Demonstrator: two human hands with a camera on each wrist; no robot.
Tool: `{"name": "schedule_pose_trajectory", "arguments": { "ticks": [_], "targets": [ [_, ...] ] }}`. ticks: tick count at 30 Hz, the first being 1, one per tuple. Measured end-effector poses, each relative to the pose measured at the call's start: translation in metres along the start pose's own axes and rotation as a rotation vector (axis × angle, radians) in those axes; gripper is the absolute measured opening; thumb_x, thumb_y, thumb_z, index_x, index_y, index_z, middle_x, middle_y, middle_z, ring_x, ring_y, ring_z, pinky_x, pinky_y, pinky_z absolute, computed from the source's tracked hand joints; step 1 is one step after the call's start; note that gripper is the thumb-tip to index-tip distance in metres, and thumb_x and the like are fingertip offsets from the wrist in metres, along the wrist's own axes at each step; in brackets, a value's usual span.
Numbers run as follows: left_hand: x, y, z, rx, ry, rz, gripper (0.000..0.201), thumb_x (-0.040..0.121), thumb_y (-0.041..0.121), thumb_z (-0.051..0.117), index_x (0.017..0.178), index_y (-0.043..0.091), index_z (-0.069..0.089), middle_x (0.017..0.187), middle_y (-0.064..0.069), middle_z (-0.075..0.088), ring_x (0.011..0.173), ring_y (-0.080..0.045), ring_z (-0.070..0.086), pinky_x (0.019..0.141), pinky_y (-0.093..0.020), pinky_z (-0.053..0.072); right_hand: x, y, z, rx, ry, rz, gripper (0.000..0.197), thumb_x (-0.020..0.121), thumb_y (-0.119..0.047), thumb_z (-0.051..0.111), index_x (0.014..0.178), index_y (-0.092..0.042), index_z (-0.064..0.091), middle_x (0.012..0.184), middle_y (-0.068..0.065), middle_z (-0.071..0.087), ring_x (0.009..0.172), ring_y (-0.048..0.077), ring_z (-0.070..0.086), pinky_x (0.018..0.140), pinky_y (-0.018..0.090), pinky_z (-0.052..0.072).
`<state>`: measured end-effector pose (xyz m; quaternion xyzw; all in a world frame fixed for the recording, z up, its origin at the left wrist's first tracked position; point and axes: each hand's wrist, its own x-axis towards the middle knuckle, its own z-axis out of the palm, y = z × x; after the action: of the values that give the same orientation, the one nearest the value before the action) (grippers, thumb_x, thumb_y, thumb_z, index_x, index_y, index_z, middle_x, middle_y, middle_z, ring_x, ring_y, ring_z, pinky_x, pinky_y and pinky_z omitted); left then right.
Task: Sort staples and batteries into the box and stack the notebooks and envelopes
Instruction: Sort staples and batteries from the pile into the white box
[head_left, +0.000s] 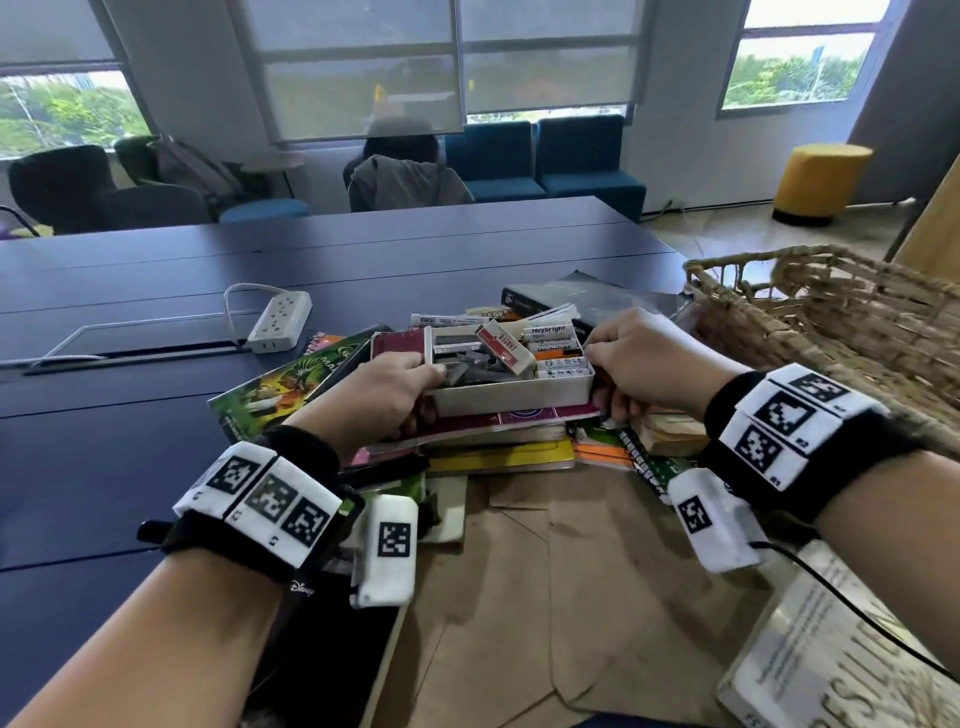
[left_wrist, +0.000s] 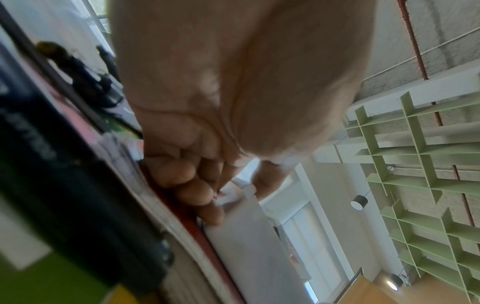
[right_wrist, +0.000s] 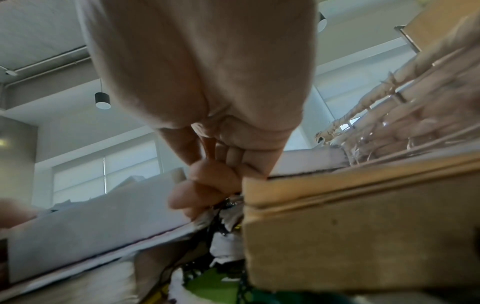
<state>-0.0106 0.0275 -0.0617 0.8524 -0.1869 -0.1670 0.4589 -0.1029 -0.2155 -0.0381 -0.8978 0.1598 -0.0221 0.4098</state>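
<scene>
The box sits on top of a pile of notebooks at the middle of the dark counter. The left hand grips the box's end at 9 o'clock, thumb over the rim and fingers curled against its wall and the red notebook cover beneath. The right hand grips the opposite end at 3 o'clock, fingers curled down around the corner (the wrist view shows them tucked beside a tan book edge).

Inside the box, grey staples fill the left compartment, white batteries marked Heybright lie in the right one, and a red-and-white eraser rests tilted across the divider.

Brown envelopes lie flat at 6 o'clock of the pile. A wicker basket stands at 3 o'clock, just beside the right hand. A white power strip lies at 10 o'clock, well apart from the box.
</scene>
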Motion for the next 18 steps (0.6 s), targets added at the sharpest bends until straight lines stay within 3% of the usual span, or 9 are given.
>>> {"name": "schedule_pose_trajectory", "arguments": {
  "ticks": [5,8,11,14,18],
  "targets": [
    [-0.003,0.001,-0.002,-0.052,-0.042,-0.004,0.024,0.108,0.024,0.045,0.095,0.009,0.059,0.061,-0.002,0.058,0.042,-0.009,0.044,0.039,-0.018,0.031,-0.005,-0.007,0.003,0.05,0.008,0.031,0.029,0.098,-0.005,0.044,0.091,0.015,0.064,0.065,0.024,0.069,0.041,0.027,0.057,0.033,0.022,0.041],
    [-0.003,0.004,0.0,-0.053,-0.04,-0.004,0.026,0.109,0.021,0.044,0.093,0.007,0.06,0.058,-0.002,0.057,0.039,-0.008,0.043,0.036,-0.017,0.03,-0.007,-0.01,0.006,0.034,0.009,0.039,0.03,0.096,-0.005,0.041,0.082,0.007,0.064,0.067,0.026,0.07,0.044,0.029,0.06,0.034,0.023,0.042],
    [-0.004,0.007,-0.001,-0.028,-0.043,0.018,0.027,0.109,0.019,0.045,0.095,0.001,0.06,0.057,-0.005,0.057,0.04,-0.009,0.045,0.037,-0.017,0.032,-0.009,-0.013,0.006,0.024,0.005,0.053,0.029,0.098,-0.006,0.04,0.084,0.004,0.063,0.07,0.027,0.071,0.044,0.028,0.062,0.036,0.024,0.044],
    [-0.007,0.011,-0.003,0.015,-0.054,0.037,0.028,0.108,0.017,0.045,0.087,0.005,0.058,0.056,-0.006,0.06,0.04,-0.009,0.047,0.037,-0.018,0.034,-0.012,-0.014,0.005,0.016,0.008,0.055,0.028,0.098,-0.006,0.041,0.084,0.004,0.063,0.07,0.026,0.072,0.044,0.026,0.064,0.039,0.024,0.046],
    [-0.013,0.017,-0.005,0.045,-0.022,0.093,0.031,0.106,0.017,0.048,0.086,-0.005,0.059,0.062,-0.011,0.059,0.052,-0.022,0.051,0.046,-0.031,0.036,-0.019,-0.015,0.002,0.032,-0.031,0.012,0.026,0.1,0.001,0.043,0.077,0.0,0.054,0.07,0.032,0.068,0.043,0.028,0.059,0.043,0.033,0.047]
  ]
}}
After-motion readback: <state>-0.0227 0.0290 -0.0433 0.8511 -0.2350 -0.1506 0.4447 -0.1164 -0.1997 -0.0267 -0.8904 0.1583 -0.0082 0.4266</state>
